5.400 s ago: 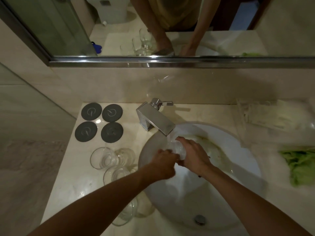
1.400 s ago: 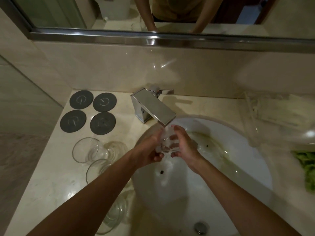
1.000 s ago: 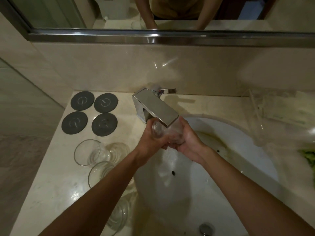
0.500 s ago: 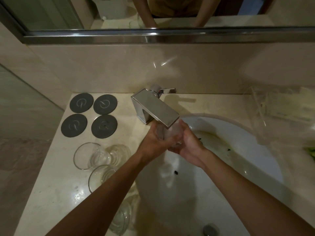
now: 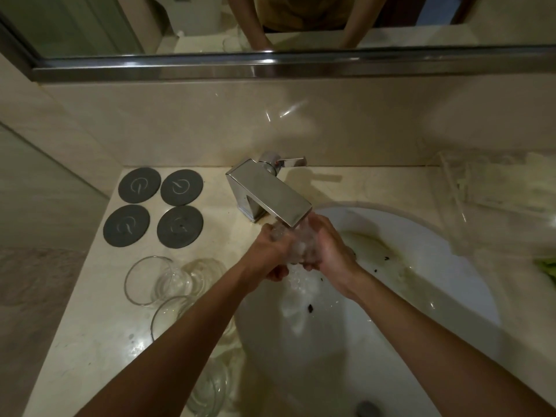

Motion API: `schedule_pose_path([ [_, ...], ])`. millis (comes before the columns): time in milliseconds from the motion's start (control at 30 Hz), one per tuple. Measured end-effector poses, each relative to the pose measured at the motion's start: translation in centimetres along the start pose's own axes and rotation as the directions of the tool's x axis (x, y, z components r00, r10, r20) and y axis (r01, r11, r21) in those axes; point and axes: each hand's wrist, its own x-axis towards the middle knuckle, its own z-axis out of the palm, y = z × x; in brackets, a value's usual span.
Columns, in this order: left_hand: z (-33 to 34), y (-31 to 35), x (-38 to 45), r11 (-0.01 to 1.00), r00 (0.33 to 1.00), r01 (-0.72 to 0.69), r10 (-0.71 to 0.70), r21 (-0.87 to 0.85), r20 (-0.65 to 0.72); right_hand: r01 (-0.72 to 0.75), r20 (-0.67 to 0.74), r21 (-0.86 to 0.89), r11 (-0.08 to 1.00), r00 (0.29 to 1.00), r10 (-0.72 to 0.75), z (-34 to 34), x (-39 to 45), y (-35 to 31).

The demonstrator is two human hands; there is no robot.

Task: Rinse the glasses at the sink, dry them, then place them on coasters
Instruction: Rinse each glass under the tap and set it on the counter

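Fingers [image 5: 281, 267] of both my hands are curling around one glass [image 5: 296, 246] under the faucet [image 5: 267, 192], above the sink [image 5: 421, 266]; my left hand [image 5: 270, 254] is gripping its left side and my right hand [image 5: 329, 246] its right, both forearms reaching forward. Four dark coasters [image 5: 156, 206] are lying on the counter [image 5: 90, 341]. Three more glasses [image 5: 156, 279] are waiting beside the sink.

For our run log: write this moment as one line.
stage: rinsing | left hand + right hand: hold glass under faucet | coasters: bare
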Motion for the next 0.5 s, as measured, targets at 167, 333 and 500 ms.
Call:
schedule_pose_path([
  [167,0.4,-0.9,0.2,0.983,0.985,-0.163,0.167,0.089,-0.05,-0.276,0.153,0.378,0.884,0.96,0.235,-0.2,0.1,-1.0],
  [333,0.5,0.2,-0.6,0.986,0.974,-0.164,0.164,0.016,-0.156,-0.341,0.209,0.419,0.842,0.938,0.276,-0.8,0.0,-1.5],
  [500,0.4,-0.1,-0.3,0.991,0.982,-0.13,0.125,-0.025,-0.142,-0.303,0.131,0.49,0.817,0.953,0.274,-0.4,0.1,0.0],
])
